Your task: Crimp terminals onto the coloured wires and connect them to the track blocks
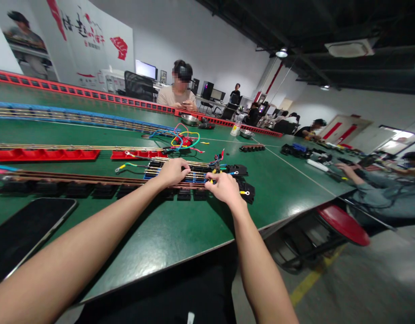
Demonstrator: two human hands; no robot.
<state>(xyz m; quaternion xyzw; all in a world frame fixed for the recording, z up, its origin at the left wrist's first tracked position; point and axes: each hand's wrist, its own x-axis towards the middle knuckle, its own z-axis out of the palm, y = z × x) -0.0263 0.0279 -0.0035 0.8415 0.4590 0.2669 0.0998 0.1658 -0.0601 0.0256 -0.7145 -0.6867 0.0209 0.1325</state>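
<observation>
My left hand is curled over the thin brass strips that run along a blue plastic holder; its fingertips are partly hidden. To its right, at the strips' end, my right hand is closed around what look like small pliers with yellow on the handles. Black end pieces lie just past the right hand. Short wires with ring terminals stick out here, one with a yellow sleeve and a green one on the left.
Copper-coloured strips on black holders stretch left. Behind lie red holders, a long blue rail and coloured loose wires. A phone lies near my left forearm. Metal bowls and co-workers are farther off; a red stool stands right.
</observation>
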